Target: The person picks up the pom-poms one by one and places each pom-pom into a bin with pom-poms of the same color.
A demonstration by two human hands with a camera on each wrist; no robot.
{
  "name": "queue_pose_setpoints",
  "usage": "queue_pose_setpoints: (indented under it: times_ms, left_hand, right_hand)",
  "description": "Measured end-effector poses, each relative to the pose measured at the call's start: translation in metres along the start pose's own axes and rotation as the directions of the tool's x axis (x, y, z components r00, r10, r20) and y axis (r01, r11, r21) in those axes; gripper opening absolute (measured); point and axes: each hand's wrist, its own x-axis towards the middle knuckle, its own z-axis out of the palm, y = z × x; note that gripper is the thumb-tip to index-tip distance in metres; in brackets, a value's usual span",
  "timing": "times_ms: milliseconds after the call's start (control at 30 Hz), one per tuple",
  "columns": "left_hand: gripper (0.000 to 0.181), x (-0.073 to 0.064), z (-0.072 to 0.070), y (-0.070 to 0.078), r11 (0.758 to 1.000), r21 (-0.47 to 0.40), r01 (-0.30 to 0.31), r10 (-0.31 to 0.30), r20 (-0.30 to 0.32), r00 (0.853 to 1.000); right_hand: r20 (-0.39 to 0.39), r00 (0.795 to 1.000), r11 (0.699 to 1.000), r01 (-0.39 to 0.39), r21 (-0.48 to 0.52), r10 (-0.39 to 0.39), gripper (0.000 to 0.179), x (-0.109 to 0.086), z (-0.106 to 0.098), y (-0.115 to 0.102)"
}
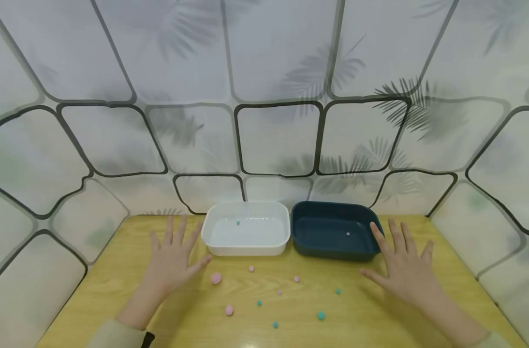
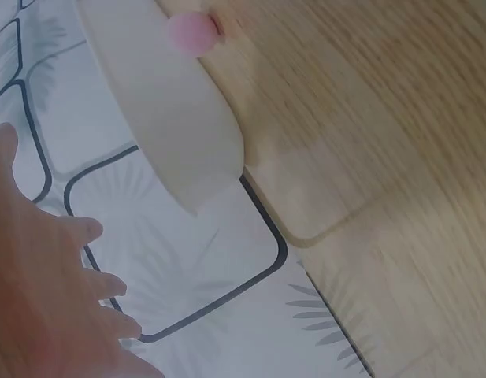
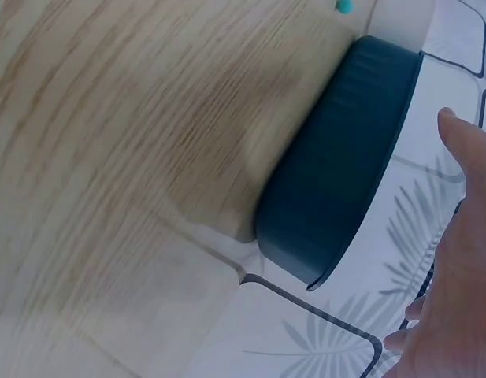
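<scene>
My left hand (image 1: 171,258) is held with fingers spread, left of the white dish (image 1: 247,251), and grips nothing. On the other side, my right hand (image 1: 405,270) has its fingers spread too, its index fingertip overlapping the right rim of the dark blue dish (image 1: 334,253) in the head view. A small teal ball (image 1: 238,223) lies in the white dish, a small pink ball (image 1: 348,234) in the dark one. Several pink and teal balls of differing sizes are scattered in front, among them a large pink ball (image 1: 216,278) and a large teal ball (image 1: 321,315).
The two dishes stand side by side at the back of the wooden table (image 1: 108,290). Behind and beside it rises a pale wall covering (image 1: 277,140) with dark stone outlines and leaf prints.
</scene>
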Motion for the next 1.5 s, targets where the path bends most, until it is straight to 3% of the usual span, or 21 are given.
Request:
queue_pose_setpoints:
  times_ms: [333,633,900,1067,1300,1500]
  left_hand:
    - [0.088,0.017,0.001,-0.009,1.000,-0.012,-0.001,0.002,0.030,1.000]
    - [0.087,0.037,-0.003,-0.012,0.998,-0.018,-0.062,0.063,0.055,0.996]
    - [0.086,0.053,-0.002,-0.010,0.997,-0.014,-0.081,0.082,0.095,0.992]
    - [0.085,0.064,0.006,-0.014,0.996,-0.011,-0.087,0.088,0.110,0.990]
    - [0.082,0.071,0.016,-0.020,0.996,0.003,-0.084,0.083,0.127,0.988]
    - [0.081,0.072,0.020,-0.020,0.996,-0.016,-0.090,0.091,0.157,0.983]
  right_hand:
    - [-0.031,0.999,1.000,0.027,0.009,-0.027,0.125,0.002,-0.010,-0.010]
    - [-0.159,0.981,0.994,0.111,0.014,-0.107,0.119,-0.004,-0.021,-0.020]
    - [-0.204,0.974,0.979,0.128,0.161,-0.094,0.100,-0.014,-0.027,-0.035]
    - [-0.233,0.969,0.951,0.144,0.275,-0.080,0.084,-0.021,-0.026,-0.046]
    - [-0.157,0.987,0.899,0.102,0.425,-0.038,0.062,-0.032,-0.017,-0.058]
    - [-0.132,0.991,0.871,0.092,0.483,-0.032,0.052,-0.035,-0.001,-0.060]
